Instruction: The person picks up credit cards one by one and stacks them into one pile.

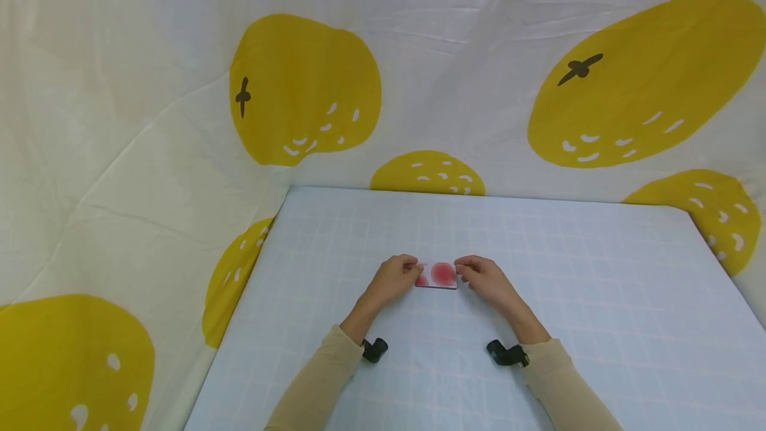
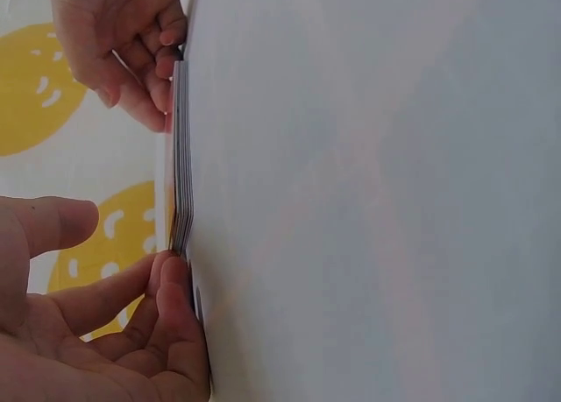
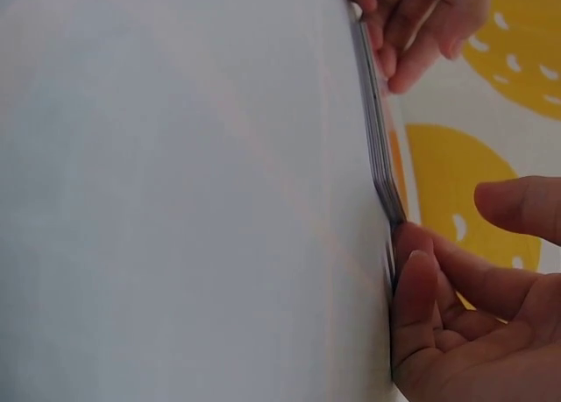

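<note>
A small stack of thin cards (image 1: 436,275), its white top printed with red-pink round patches, lies on the table between both hands. In the wrist views its layered edge (image 2: 182,157) shows, slanting at the near end. My left hand (image 1: 396,278) touches the stack's left end with its fingertips. On the opposite end, my right hand (image 1: 486,278) rests its fingertips in the same manner. Both thumbs stand apart from the cards, as the left thumb (image 2: 61,225) and right thumb (image 3: 517,205) show. Parts of the stack's ends are hidden behind fingers.
The table (image 1: 359,218) wears a pale blue checked cover. White cloth with yellow fruit prints (image 1: 305,88) hangs behind it and along its left side. A black wrist device sits at the left cuff (image 1: 375,350) and another at the right cuff (image 1: 505,354).
</note>
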`<move>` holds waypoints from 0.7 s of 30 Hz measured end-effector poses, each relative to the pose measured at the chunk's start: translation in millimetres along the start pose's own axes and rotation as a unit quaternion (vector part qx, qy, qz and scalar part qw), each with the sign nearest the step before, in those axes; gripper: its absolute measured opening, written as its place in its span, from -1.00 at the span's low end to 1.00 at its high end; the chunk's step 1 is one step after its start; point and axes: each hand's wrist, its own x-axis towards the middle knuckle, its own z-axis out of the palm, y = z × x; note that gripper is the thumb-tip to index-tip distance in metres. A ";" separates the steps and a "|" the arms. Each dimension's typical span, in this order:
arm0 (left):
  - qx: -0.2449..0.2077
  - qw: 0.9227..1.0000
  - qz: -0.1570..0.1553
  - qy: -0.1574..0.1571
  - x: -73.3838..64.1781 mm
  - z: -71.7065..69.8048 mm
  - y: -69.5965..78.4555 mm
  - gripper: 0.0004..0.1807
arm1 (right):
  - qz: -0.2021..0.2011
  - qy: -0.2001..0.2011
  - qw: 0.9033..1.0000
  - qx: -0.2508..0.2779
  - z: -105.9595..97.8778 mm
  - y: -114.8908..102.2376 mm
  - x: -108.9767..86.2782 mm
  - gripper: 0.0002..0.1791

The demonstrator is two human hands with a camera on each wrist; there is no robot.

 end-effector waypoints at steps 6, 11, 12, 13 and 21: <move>0.003 1.000 0.002 0.003 -0.8 -0.5 -1.4 -0.55 | -0.004 0.003 1.000 -0.010 2.3 -2.6 -2.0 -0.60; -0.003 1.000 -0.001 0.005 -2.4 -1.7 -2.1 -0.56 | -0.007 0.003 1.000 -0.013 2.9 -5.0 -3.1 -0.61; -0.005 1.000 0.000 0.005 -2.7 -2.1 -2.5 -0.57 | -0.006 0.003 1.000 -0.012 2.9 -5.2 -3.2 -0.61; -0.008 1.000 0.001 0.005 -3.0 -2.5 -2.9 -0.57 | -0.006 0.003 1.000 -0.012 2.8 -5.2 -3.2 -0.61; -0.011 1.000 0.006 0.007 -7.1 -9.3 -7.0 -0.56 | -0.013 0.017 1.000 0.005 1.1 -2.8 -5.4 -0.62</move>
